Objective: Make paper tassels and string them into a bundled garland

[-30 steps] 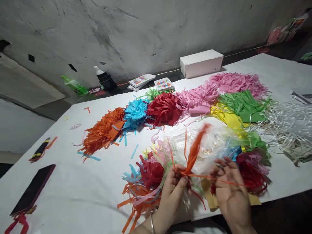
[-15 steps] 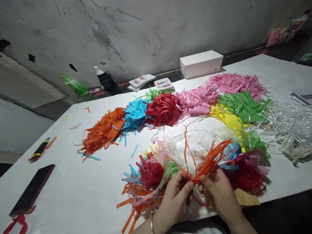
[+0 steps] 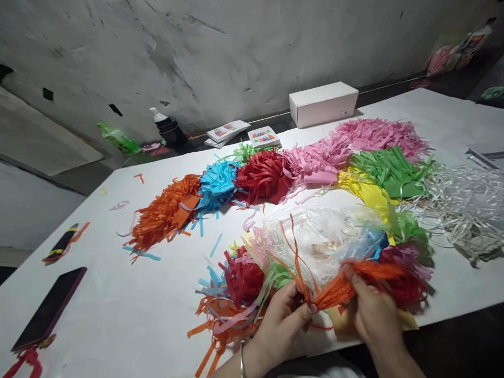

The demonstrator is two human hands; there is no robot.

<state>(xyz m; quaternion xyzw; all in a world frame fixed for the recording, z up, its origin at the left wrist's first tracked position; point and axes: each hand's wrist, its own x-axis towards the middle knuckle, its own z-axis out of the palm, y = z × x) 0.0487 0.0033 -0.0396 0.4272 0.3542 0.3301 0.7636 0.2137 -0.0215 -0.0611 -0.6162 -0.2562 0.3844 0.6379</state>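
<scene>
An orange tissue-paper tassel (image 3: 334,292) stretches between my two hands near the table's front edge. My left hand (image 3: 285,320) pinches its left end, where a few thin orange strips stick up. Farther right, my right hand (image 3: 372,304) is closed around the bundle of strips, whose loose ends fan out past the fingers, blurred. Under and behind the tassel lies a clear plastic bag (image 3: 311,236). Left of my left hand is a heap of mixed tassels, with a dark red one (image 3: 244,278) and an orange one (image 3: 228,317). More dark red strips lie beyond my right hand.
Across the table (image 3: 98,315) runs a row of fringed paper: orange (image 3: 165,210), blue (image 3: 218,181), red (image 3: 263,176), pink (image 3: 318,157), green (image 3: 394,170). White string (image 3: 464,194) tangles at right. A white box (image 3: 325,105) stands behind; a phone (image 3: 51,307) lies left.
My right hand has moved right and slightly down along the orange tassel. Its strips, which pointed up to the right, now lie lower and straighter. My left hand stays nearly in place.
</scene>
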